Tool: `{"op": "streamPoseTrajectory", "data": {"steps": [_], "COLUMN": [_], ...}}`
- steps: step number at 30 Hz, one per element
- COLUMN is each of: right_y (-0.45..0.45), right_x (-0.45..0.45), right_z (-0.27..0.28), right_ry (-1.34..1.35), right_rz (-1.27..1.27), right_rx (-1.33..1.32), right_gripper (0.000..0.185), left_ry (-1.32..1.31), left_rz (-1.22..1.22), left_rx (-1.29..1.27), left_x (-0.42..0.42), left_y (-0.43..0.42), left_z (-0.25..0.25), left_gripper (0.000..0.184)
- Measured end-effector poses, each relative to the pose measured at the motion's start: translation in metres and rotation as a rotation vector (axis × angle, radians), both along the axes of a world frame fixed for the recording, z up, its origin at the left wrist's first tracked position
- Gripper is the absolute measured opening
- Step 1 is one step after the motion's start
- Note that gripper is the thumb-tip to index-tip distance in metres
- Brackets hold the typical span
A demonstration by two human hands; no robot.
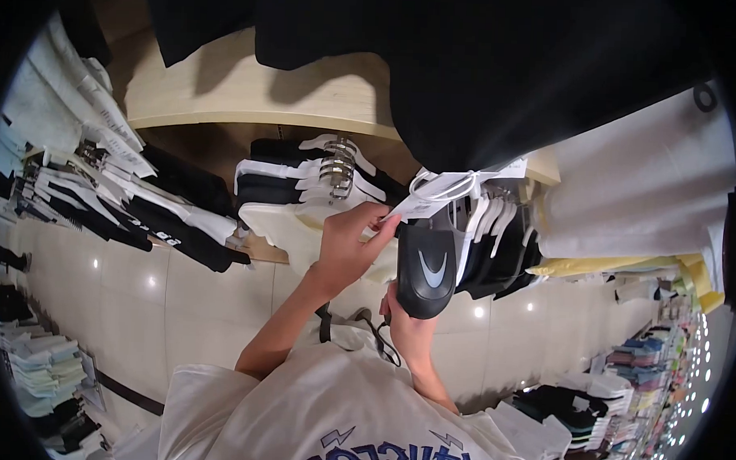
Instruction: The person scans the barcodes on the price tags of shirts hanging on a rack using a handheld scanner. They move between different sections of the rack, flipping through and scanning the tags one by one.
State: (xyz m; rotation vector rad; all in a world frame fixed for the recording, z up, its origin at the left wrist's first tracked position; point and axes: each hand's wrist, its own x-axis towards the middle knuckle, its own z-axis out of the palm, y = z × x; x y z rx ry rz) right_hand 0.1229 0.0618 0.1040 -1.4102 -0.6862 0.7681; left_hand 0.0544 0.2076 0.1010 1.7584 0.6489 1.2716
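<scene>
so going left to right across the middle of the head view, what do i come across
Dark clothes on the left → left hand → black handheld scanner → black clothes on white hangers → yellow cloth

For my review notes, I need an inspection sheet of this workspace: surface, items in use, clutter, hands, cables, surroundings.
Surface: pale wooden shelf, partly covered by black cloth in the view.
Job's things: black handheld scanner; white tag just above it in the view.
Clutter: white loops by the tag; hanging garments crowd close by.
Hands: left hand pinches the tag's edge; right hand grips the scanner.
Cables: dark cord loops beside the right hand; where it leads is unclear.
Surroundings: tiled floor, folded clothes at lower left.
</scene>
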Motion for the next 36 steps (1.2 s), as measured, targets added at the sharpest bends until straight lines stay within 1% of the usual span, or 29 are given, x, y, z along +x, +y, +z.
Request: {"op": "streamPoseTrajectory", "data": {"steps": [2,5,8,10,13,16,22,26,29,30,32,33,36], "right_y": [-0.003,-0.007,-0.013,-0.014,-0.016,-0.015,-0.013,-0.013,-0.014,-0.015,-0.019,-0.022,-0.03], "right_x": [0.009,0.026,0.048,0.065,0.084,0.095,0.108,0.11,0.113,0.113,0.114,0.116,0.128], "right_z": [-0.001,-0.005,0.007,0.0,-0.003,-0.004,-0.001,0.004,0.006,0.007,0.004,-0.002,-0.011], "right_ry": [-0.145,-0.168,-0.19,-0.188,-0.282,-0.207,-0.122,-0.05,-0.118,-0.1,-0.083,-0.07,-0.071], "right_rz": [0.108,0.153,0.263,0.31,0.39,0.446,0.545,0.573,0.583,0.555,0.516,0.471,0.4], "right_rx": [0.021,0.088,0.063,0.105,0.121,0.157,0.212,0.173,0.191,0.193,0.2,0.193,0.211], "right_gripper": [0.009,0.007,0.002,0.003,0.007,0.008,0.008,0.008,0.006,0.006,0.006,0.007,0.007], "left_ry": [-0.008,0.047,0.052,0.073,0.106,0.112,0.145,0.17,0.17,0.167,0.056,0.01,0.032], "left_rz": [0.042,0.183,0.276,0.338,0.464,0.526,0.574,0.581,0.611,0.603,0.61,0.612,0.592], "left_rx": [0.015,0.107,0.09,0.095,0.183,0.176,0.134,0.115,0.109,0.119,-0.009,-0.006,-0.05], "left_x": [0.004,0.009,0.019,0.025,0.034,0.041,0.047,0.044,0.041,0.039,0.036,0.037,0.036], "left_y": [-0.005,-0.016,-0.025,-0.034,-0.043,-0.053,-0.07,-0.073,-0.068,-0.065,-0.06,-0.058,-0.054], "left_z": [0.001,0.006,-0.003,0.0,0.003,0.004,0.009,0.011,0.005,0.003,-0.001,0.0,-0.003], "left_gripper": [0.009,0.01,0.011,0.01,0.009,0.008,0.009,0.011,0.012,0.012,0.013,0.013,0.015]}}
